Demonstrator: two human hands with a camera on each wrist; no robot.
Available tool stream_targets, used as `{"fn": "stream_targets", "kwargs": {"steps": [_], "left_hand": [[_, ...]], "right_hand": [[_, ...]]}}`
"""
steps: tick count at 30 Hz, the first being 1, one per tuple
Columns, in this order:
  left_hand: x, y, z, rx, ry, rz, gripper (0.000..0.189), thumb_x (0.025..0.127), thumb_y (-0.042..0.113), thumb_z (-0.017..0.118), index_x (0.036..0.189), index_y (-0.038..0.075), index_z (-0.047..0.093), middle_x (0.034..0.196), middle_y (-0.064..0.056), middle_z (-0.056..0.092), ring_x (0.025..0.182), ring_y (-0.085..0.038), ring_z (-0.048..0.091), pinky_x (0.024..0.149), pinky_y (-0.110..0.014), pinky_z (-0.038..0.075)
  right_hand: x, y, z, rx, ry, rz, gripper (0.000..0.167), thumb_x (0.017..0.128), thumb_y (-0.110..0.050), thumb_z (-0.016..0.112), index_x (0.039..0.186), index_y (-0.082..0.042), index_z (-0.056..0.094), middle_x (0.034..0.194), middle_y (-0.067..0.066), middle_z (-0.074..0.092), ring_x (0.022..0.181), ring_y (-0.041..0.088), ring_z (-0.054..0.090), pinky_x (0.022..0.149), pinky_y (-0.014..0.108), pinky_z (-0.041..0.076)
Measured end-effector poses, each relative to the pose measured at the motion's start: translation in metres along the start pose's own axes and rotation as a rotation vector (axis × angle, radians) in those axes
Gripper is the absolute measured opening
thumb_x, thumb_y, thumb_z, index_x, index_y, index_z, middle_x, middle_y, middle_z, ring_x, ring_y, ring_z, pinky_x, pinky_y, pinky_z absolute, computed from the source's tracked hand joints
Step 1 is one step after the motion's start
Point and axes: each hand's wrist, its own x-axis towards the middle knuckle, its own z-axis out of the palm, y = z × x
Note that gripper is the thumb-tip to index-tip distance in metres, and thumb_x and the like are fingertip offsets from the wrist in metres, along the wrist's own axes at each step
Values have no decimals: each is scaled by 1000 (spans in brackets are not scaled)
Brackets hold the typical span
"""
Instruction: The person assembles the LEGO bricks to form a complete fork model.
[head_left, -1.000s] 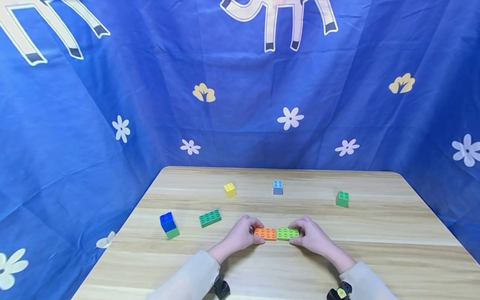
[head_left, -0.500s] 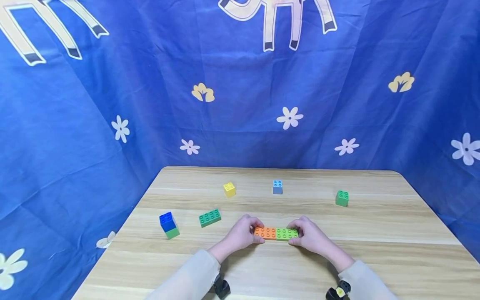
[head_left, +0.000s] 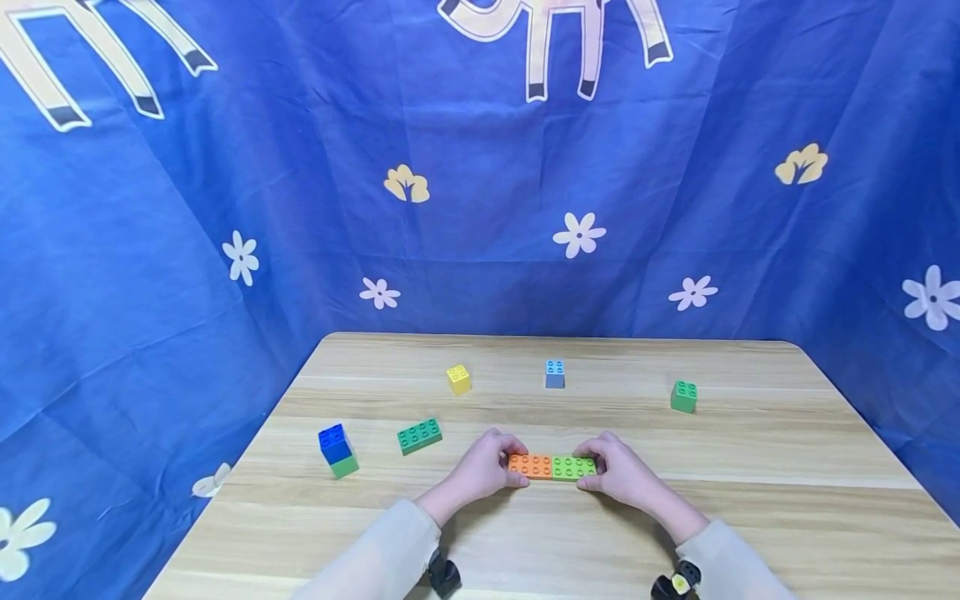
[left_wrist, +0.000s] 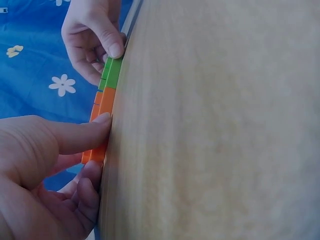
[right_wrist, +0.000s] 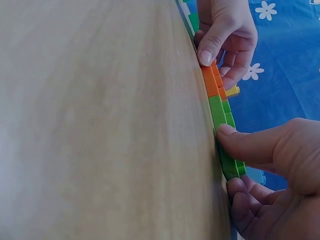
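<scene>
An orange building brick (head_left: pixel 534 467) and a lime green building brick (head_left: pixel 567 468) lie end to end on the table, their short sides touching. My left hand (head_left: pixel 487 468) pinches the orange brick at its outer end, thumb at the near side and fingers behind. At the opposite end, my right hand (head_left: pixel 617 472) holds the green brick the same way. In the left wrist view, the thumb presses the side of the orange brick (left_wrist: pixel 106 102). The right wrist view has the thumb against the green brick (right_wrist: pixel 218 112). Fingertips behind the bricks are partly hidden.
On the wooden table (head_left: pixel 750 467), a dark green long brick (head_left: pixel 420 436) and a blue brick (head_left: pixel 334 443) on a light green one (head_left: pixel 345 467) lie left. Farther back are a yellow brick (head_left: pixel 459 380), a light blue brick (head_left: pixel 555 375) and a green brick (head_left: pixel 684 397).
A second ago a thin gap separated the orange and green bricks. My right hand has moved slightly left with the green brick, closing it; the last half second looks still.
</scene>
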Motion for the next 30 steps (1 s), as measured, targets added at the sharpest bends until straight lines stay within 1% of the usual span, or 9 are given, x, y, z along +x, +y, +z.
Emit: {"fn": "stream_targets", "kwargs": {"steps": [5, 13, 19, 22, 25, 30], "left_hand": [[0, 0, 1, -4, -6, -5, 35, 65, 14, 83, 95, 7, 67, 87, 0, 51, 75, -12, 48, 70, -27, 42], [1, 0, 1, -19, -14, -7, 36, 65, 16, 83, 96, 7, 67, 88, 0, 51, 76, -13, 48, 70, -28, 43], [1, 0, -1, -49, -16, -11, 37, 65, 15, 83, 97, 6, 67, 89, -2, 52, 77, -15, 49, 70, -28, 43], [1, 0, -2, -58, -19, -8, 36, 66, 15, 83, 98, 6, 67, 90, -1, 53, 78, -15, 50, 70, -29, 43], [2, -1, -2, -58, -23, -10, 36, 67, 16, 83, 98, 7, 67, 90, 0, 54, 79, -15, 50, 71, -28, 43], [1, -3, -2, -76, -22, -3, 35, 67, 16, 82, 98, 7, 67, 90, -1, 55, 79, -16, 50, 70, -28, 43]], "right_hand": [[1, -2, 1, -7, -7, 16, 35, 67, -8, 80, 100, -6, 67, 85, 1, 48, 71, 14, 44, 61, 24, 39], [1, -2, 2, -14, -4, 10, 37, 67, -11, 81, 100, -7, 67, 86, 1, 49, 72, 13, 44, 62, 24, 40], [0, -2, -2, 43, 6, 18, 42, 67, -12, 81, 105, -3, 65, 90, 3, 51, 72, 14, 47, 63, 24, 42], [-2, 0, -4, 65, 17, 29, 45, 67, -12, 81, 108, -3, 64, 93, 4, 53, 71, 13, 49, 62, 23, 44], [-5, 4, -6, 79, 32, 21, 47, 68, -11, 80, 111, -2, 63, 94, 4, 56, 70, 11, 49, 61, 23, 45], [-11, 6, -12, 122, 43, 23, 46, 70, -9, 78, 113, -1, 61, 96, 4, 59, 71, 11, 52, 61, 23, 47]]}}
